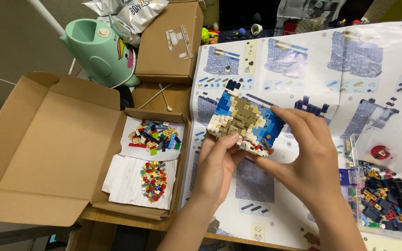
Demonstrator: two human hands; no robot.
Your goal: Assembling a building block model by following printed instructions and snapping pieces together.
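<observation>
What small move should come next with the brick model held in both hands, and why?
Probably lower the brick model onto the instruction sheet and compare. The left hand pinches its near edge and the right hand grips its right side, both holding it in the air, so neither is free to reach the loose pieces in the open cardboard box.

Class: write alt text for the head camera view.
Two hands, left hand and right hand, hold a small brick model above an instruction sheet. An open cardboard box at left holds loose bricks on paper.
</observation>
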